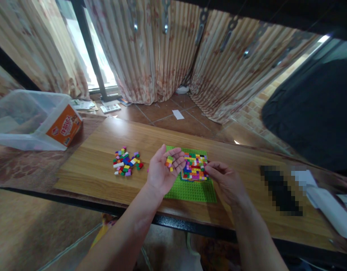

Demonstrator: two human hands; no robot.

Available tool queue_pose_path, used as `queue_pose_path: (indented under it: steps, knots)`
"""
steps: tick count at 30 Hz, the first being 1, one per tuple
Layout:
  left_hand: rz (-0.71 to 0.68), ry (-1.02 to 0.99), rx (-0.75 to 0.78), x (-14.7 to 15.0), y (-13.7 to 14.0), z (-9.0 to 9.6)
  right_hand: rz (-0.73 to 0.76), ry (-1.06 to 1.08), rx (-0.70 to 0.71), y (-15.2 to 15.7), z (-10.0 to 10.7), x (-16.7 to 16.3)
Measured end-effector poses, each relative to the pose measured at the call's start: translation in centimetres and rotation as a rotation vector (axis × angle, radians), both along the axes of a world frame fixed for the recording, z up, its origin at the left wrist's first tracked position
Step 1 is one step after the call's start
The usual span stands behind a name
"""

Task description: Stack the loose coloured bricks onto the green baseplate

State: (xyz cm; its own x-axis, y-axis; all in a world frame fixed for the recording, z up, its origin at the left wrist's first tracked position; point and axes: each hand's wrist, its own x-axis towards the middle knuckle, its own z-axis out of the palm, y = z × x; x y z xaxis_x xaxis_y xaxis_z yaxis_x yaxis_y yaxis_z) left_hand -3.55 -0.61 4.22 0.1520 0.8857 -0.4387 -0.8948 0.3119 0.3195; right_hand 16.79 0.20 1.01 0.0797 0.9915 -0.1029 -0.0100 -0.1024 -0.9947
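Leftward stands a bin (pixel 64 126); left hand (pixel 162 170) overlaps baseplate (pixel 191 192)

Two bare hands show at the centre of the frame, one left hand (pixel 160 175) and one right hand (pixel 228 180), with one green baseplate (pixel 190 192) and one built brick block (pixel 194 165) there too. Left of centre lies one heap of loose bricks (pixel 126 164), too crowded to count; the left of the frame has one clear plastic bin (pixel 23 142), the right one pixelated dark object (pixel 282 192).
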Motion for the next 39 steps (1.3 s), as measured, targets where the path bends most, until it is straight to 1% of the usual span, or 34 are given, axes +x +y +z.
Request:
queue_pose_path:
  steps: [2,4,6,9,12,14,16,18,20,22,26,28,31,32,35,39]
  knots:
    - [-0.011,-0.022,0.016,0.0,0.0,0.1,-0.095,0.018,0.047,0.3,0.5,0.5]
    - [-0.023,-0.042,0.033,0.1,-0.1,0.1,-0.219,0.002,0.135,0.4,1.1,0.7]
    - [-0.033,-0.057,0.05,0.1,-0.1,0.2,-0.266,-0.063,0.22,0.3,1.9,0.1]
    - [-0.048,-0.07,0.069,0.3,-0.3,0.4,-0.156,-0.213,0.304,-0.8,3.1,-1.9]
    - [-0.066,-0.073,0.08,0.6,-0.4,0.6,0.099,-0.348,0.353,-2.3,3.9,-4.3]
    - [-0.079,-0.07,0.088,0.7,-0.6,0.7,0.197,-0.443,0.351,-3.1,4.1,-5.7]
    - [-0.087,-0.063,0.099,0.9,-0.7,0.8,0.224,-0.553,0.341,-3.6,4.0,-6.8]
    - [-0.086,-0.052,0.108,1.0,-0.8,0.8,0.22,-0.635,0.339,-3.8,3.8,-7.5]
    - [-0.082,-0.043,0.109,1.1,-1.0,0.9,0.209,-0.666,0.341,-3.8,3.6,-7.9]
    - [-0.081,-0.042,0.105,1.2,-1.0,0.9,0.215,-0.653,0.341,-3.8,3.5,-8.1]
    - [-0.062,-0.029,0.081,1.0,-0.8,0.7,0.207,-0.567,0.358,-3.2,3.4,-7.1]
    - [-0.026,0.016,0.031,0.9,-0.6,0.5,0.144,-0.543,0.381,-2.6,3.4,-5.8]
    - [0.015,0.149,-0.074,0.5,-0.2,0.1,0.005,-0.604,0.396,-1.7,3.4,-3.6]
    - [0.025,0.198,-0.106,0.4,-0.1,-0.1,-0.013,-0.635,0.402,-1.4,3.3,-3.0]
    - [0.091,0.307,-0.183,0.1,0.1,-0.6,0.004,-0.711,0.412,-0.8,2.6,-1.8]
    - [0.202,0.364,-0.234,0.2,0.4,-1.1,0.048,-0.772,0.406,-0.3,1.5,-1.4]
